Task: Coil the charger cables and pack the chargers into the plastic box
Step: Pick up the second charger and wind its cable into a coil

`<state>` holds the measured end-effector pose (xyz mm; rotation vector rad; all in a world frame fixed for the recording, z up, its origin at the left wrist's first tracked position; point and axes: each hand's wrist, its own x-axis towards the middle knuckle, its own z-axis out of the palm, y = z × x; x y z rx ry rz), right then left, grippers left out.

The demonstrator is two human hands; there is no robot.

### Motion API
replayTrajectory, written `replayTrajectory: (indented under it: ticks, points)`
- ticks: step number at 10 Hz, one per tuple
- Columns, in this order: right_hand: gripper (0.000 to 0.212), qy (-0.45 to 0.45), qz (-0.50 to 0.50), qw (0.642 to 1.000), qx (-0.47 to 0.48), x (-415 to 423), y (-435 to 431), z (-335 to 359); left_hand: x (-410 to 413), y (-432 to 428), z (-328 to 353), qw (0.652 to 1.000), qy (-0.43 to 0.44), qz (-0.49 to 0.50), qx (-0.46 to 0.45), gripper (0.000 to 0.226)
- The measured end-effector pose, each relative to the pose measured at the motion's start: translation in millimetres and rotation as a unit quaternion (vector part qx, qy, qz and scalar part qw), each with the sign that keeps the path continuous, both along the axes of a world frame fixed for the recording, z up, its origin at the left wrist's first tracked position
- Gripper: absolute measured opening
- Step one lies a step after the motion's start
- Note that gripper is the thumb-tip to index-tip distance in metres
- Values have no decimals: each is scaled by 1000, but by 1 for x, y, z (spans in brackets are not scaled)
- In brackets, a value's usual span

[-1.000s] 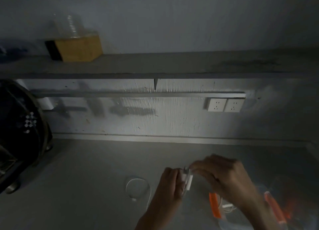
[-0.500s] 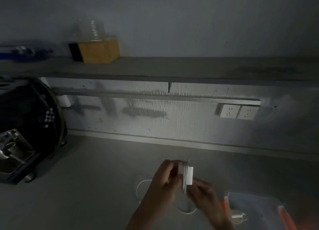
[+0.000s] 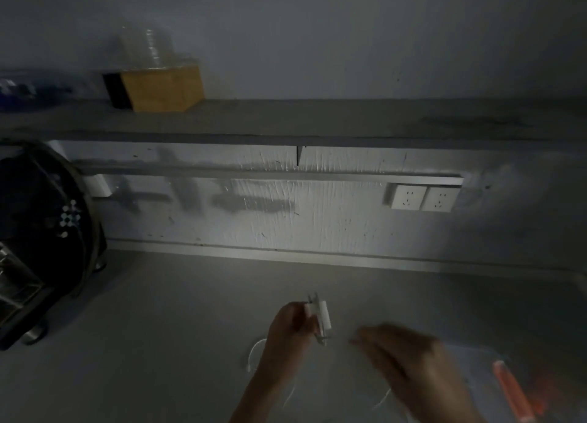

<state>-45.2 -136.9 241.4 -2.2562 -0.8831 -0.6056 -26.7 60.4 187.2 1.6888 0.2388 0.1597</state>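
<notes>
Now the charger [image 3: 324, 318] is pinched by the left hand [image 3: 286, 332] fingers; at four o'clock, the blurred right hand [image 3: 413, 365] fingers cannot be told.

charger [image 3: 322, 317] left — plastic box [image 3: 482, 362] right

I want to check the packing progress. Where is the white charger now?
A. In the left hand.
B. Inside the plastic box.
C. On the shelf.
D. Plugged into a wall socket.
A: the left hand grips the white charger above the counter, apart from the plastic box.
</notes>
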Motion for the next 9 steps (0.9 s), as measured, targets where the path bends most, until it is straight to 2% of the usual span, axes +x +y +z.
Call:
replayTrajectory:
  ticks: [1,2,3,4,5,6,7,8,9]
  points:
    - [28,-30,-17,999,28,20,-8,34,-18,-10,3,990,-47,-73,112,35]
    - [17,33,-19,995,88,46,-8,39,-37,-19,28,972,-112,-173,115,29]
    - [25,210,5,957,198,64,0,18,-43,-17,52,964,-163,-197,76,28]
    - [25,339,45,891,299,49,27,-28,-35,-10,58,969,-182,-146,84,24]
    - [36,390,-1,859,330,15,52,-65,-24,0,52,991,-114,-75,8,23]
    - [34,314,-51,922,220,-14,60,-96,-19,10,50,995,-74,-19,-57,19]
    - [36,345,-61,919,179,-27,61,-115,-13,21,39,995,-32,-4,-96,11]
    - [27,391,-7,905,168,-24,59,-104,-12,26,29,993,-4,-34,-110,22]
    - [20,281,-106,946,124,-17,63,-112,-17,15,33,991,-17,-98,-94,5]
